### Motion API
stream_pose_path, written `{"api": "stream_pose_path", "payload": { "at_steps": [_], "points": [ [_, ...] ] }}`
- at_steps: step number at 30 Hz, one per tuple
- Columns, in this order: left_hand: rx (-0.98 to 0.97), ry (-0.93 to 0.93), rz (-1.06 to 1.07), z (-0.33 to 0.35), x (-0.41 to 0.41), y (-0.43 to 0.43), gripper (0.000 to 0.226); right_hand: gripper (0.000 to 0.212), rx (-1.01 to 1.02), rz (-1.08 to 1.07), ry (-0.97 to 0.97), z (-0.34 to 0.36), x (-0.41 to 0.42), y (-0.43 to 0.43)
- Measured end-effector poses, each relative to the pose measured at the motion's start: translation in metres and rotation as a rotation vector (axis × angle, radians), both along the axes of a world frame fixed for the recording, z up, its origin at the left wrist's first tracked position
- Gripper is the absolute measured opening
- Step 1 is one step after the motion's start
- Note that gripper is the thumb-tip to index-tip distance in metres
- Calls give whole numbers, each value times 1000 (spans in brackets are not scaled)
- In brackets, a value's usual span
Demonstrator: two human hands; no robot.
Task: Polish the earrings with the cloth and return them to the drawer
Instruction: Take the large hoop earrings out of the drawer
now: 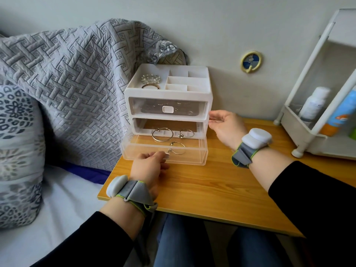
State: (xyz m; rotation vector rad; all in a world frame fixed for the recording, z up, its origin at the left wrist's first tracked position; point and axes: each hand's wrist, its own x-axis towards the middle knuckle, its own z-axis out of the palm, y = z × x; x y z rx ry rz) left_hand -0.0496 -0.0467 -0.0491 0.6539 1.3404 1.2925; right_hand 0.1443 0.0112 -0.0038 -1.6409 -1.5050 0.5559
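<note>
here, the left hand (149, 164) pinches the small handle (167, 156) of the pulled-out clear drawer (192, 158), exposing three hoop earrings (152, 134) inside. the right hand (223, 125), fingers loose, seems to brace the jewellery organiser (167, 94) against sliding. no cloth shows; the organiser's frame overhangs the rear hoops.

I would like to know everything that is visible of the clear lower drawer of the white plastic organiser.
The clear plastic lower drawer is a shallow rectangular tray with see-through walls and a small white handle on its front. It is pulled partly out of the white plastic organiser and sits level over the wooden table. Three thin silver-coloured hoops lie flat inside it. The left hand pinches the handle.
</note>
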Motion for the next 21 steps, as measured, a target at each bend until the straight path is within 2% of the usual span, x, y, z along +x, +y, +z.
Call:
{"api": "stream_pose_path", "payload": {
  "at_steps": [11,17,21],
  "points": [
    [-14,84,-48,3,-4,-7,13,39,32,23,-7,-4,1,-9],
    [1,201,-25,2,-15,-10,14,29,127,10,-132,-9,2,-22],
    [91,258,-16,10,-19,-15,15,19,191,105,-203,0,-3,-31]
  ]
}}
